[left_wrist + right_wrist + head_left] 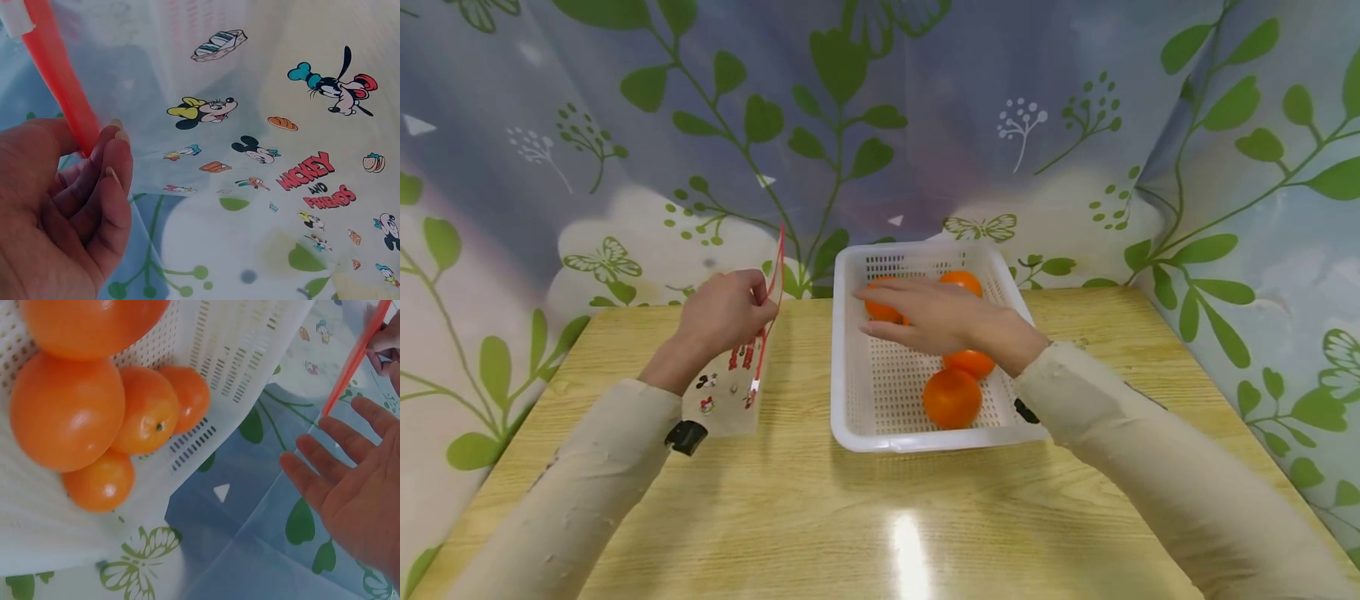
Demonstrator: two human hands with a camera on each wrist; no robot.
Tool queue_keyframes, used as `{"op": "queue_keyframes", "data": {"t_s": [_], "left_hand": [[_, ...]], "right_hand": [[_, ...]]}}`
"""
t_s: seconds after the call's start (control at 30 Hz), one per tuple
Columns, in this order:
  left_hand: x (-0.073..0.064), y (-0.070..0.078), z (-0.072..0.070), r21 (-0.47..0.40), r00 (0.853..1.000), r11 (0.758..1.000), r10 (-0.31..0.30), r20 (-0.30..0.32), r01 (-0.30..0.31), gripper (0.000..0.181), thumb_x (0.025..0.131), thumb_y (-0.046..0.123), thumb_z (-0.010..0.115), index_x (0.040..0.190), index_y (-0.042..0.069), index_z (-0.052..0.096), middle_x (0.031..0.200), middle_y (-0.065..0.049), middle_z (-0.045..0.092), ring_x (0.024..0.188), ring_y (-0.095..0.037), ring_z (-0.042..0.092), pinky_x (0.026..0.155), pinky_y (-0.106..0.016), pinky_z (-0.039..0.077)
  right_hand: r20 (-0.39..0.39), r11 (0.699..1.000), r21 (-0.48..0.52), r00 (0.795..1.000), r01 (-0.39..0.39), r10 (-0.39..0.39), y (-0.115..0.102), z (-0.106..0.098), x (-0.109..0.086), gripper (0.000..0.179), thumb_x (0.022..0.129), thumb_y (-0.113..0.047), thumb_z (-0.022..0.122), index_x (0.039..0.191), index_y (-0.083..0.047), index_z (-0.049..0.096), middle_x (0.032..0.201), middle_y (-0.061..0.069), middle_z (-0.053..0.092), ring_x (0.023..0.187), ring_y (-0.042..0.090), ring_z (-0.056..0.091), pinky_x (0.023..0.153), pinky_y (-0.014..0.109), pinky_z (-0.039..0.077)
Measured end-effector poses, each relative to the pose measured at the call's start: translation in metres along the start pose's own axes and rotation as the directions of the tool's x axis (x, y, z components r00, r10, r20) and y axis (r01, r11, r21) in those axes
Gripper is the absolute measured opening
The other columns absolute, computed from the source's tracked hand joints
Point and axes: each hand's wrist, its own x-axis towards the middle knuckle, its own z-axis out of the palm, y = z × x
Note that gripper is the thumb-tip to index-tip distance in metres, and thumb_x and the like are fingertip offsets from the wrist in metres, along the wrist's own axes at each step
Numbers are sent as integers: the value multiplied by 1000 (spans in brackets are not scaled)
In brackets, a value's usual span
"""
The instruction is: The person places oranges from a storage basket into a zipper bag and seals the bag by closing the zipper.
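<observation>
My left hand (pixel 722 312) pinches the red top edge of a clear zip bag (pixel 721 408) printed with cartoon figures. In the left wrist view, the thumb and fingers grip the red strip (pixel 62 84) near its end, and the bag's printed film (pixel 250 94) spreads out to the right. My right hand (pixel 928 312), fingers straight and holding nothing, is above the white plastic basket (pixel 887 442). Several oranges (pixel 952 399) sit inside, some partly hidden by that hand. In the right wrist view, the fingers are apart from the clustered oranges (pixel 69 412).
The basket stands on a wood-grain table (pixel 805 517), to the right of the bag. Behind the table hangs a curtain (pixel 940 158) with green leaves and butterflies. A black wrist strap (pixel 686 437) shows at the left sleeve.
</observation>
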Motion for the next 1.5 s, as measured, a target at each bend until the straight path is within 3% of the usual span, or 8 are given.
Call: {"op": "queue_keyframes", "data": {"t_s": [0.27,0.57,0.7,0.83,0.93,1.17,1.4,1.5], "left_hand": [[-1,3,-3,62,998,998,-8,-59,12,11,86,19,49,81,13,56,59,0,59,45,-19,49,39,-29,29],[-2,5,-1,84,988,996,-30,-150,43,11,84,21,49,79,15,57,50,-1,49,42,-16,37,40,-29,25],[-3,7,1,91,983,996,-9,-183,26,11,84,21,51,77,15,57,47,1,47,41,-16,38,39,-29,25],[-4,9,2,97,980,995,-8,-200,28,12,85,22,52,77,15,56,48,1,46,41,-16,38,39,-29,26],[-5,11,2,103,979,994,-14,-206,36,13,85,24,52,77,16,57,48,1,46,41,-16,38,39,-29,26],[-5,14,2,127,973,991,-9,-230,39,16,85,27,54,76,17,62,57,1,56,45,-18,45,39,-31,31],[-8,21,4,152,973,988,22,-231,14,15,84,25,56,78,18,67,72,3,65,47,-16,50,39,-33,36],[-9,22,6,155,970,988,40,-238,-2,15,83,24,56,77,17,67,73,3,65,45,-16,48,38,-32,35]], "right_hand": [[-58,995,-99,998,16,-21,-10,4,13,62,97,-60,28,151,-31,26,155,2,24,142,25,17,110,48,20],[-80,988,-149,996,-42,30,-19,8,26,61,97,-62,23,151,-34,23,157,1,18,143,26,14,111,48,17],[-99,996,-85,995,-36,27,-23,10,35,61,98,-60,21,151,-32,25,155,1,23,142,26,19,112,45,17],[-128,993,107,990,-44,58,-28,12,46,60,98,-59,23,148,-27,34,150,1,34,138,23,29,109,43,24],[-137,965,257,987,-46,84,-31,14,53,58,99,-57,26,144,-23,42,145,0,41,133,19,37,105,41,32],[-150,907,417,979,-61,135,-35,19,67,51,102,-49,29,135,-20,54,132,-2,55,119,17,51,91,39,42],[-123,758,651,981,-33,149,-39,24,78,46,104,-40,33,126,-9,59,124,4,60,101,18,60,87,33,45],[-110,728,684,981,-40,157,-42,26,81,44,103,-39,35,121,-8,61,121,7,62,94,17,62,85,32,46]]}}
